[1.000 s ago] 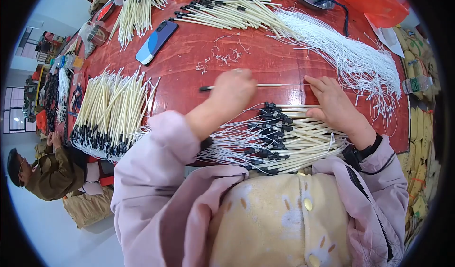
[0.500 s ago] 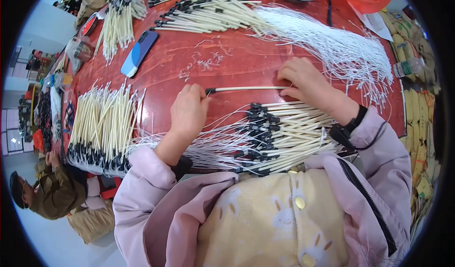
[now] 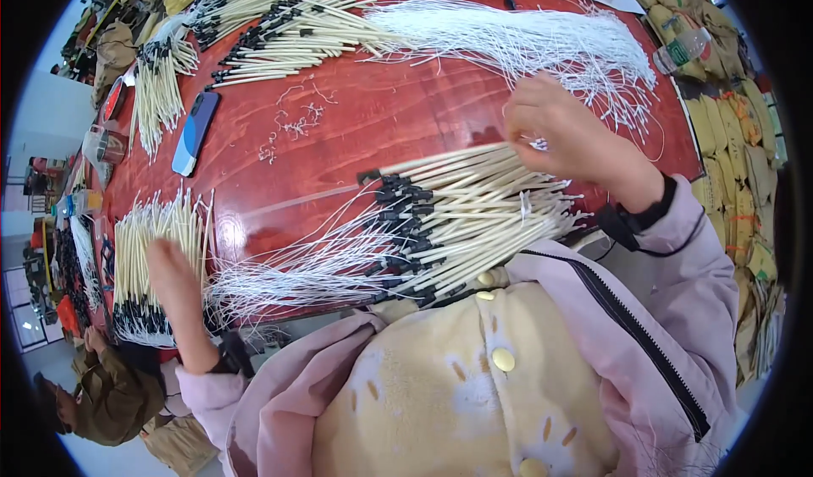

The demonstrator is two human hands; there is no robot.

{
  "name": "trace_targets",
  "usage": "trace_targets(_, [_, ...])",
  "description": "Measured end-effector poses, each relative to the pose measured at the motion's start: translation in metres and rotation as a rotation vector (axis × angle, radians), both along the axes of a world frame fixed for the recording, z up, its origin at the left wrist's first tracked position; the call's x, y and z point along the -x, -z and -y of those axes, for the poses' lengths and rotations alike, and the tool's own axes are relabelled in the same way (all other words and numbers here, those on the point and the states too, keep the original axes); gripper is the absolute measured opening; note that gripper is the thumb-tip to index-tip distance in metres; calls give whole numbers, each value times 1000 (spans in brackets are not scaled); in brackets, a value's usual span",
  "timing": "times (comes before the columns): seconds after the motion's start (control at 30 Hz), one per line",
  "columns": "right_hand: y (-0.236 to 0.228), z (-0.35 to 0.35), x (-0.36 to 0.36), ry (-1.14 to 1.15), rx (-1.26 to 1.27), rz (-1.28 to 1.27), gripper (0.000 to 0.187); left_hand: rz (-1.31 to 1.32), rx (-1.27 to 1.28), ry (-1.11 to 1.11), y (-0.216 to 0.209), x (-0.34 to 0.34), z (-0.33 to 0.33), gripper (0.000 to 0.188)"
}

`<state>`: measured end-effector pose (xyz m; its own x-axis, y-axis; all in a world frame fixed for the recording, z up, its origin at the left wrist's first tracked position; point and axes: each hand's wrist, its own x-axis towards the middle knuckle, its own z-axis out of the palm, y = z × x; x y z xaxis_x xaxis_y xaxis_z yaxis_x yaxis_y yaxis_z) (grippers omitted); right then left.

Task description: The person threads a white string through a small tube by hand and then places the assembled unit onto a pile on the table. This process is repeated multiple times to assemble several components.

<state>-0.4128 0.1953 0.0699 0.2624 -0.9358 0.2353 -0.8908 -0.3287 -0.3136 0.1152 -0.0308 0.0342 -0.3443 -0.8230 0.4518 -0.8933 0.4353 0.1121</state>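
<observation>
My right hand (image 3: 555,126) is closed around the right end of a thin cream-coloured stick (image 3: 440,160) with a black end piece (image 3: 367,176) at its left. A small white tip shows by my palm. Below it lies a bundle of similar sticks (image 3: 483,210), with black end pieces (image 3: 405,215) and long white cords (image 3: 296,275) trailing left. My left hand (image 3: 172,270) is out to the left, over another upright-lying stick bundle (image 3: 140,244). Its fingers are blurred. A faint pale streak runs left from near the held stick's black end.
More stick bundles (image 3: 292,45) and a heap of white cords (image 3: 525,41) lie along the far side of the red table (image 3: 381,121). A phone (image 3: 196,134) and cord scraps (image 3: 301,121) lie left of centre. Sacks (image 3: 720,155) are stacked right; another person (image 3: 110,392) sits lower left.
My left hand has left the stick's black end and swung far left and nearer me. My right hand still holds the other end. The view has shifted, moving the table's things left.
</observation>
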Motion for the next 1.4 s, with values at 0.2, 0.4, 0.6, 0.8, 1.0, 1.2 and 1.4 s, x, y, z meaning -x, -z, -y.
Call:
trace_targets(0.2, [-8,-50,1,-87,-110,84,20,386,-350,-251,-19,-59,-26,24])
trace_targets(0.4, [6,-52,12,84,-35,102,42,-12,-283,385,-25,128,-35,33])
trace_targets(0.6, [17,-18,4,101,-24,71,41,-12,-356,749,19,323,-3,24])
trace_targets(0.8, [26,-6,12,117,-31,73,42,-53,-320,718,70,416,10,15])
trace_targets(1.0, [37,15,20,179,40,136,45,-70,-367,770,42,376,-3,14])
trace_targets(1.2, [44,70,10,277,48,356,37,19,-252,893,23,334,-22,13])
trace_targets(1.4, [53,95,-4,82,141,195,25,-20,-257,927,9,326,-33,15])
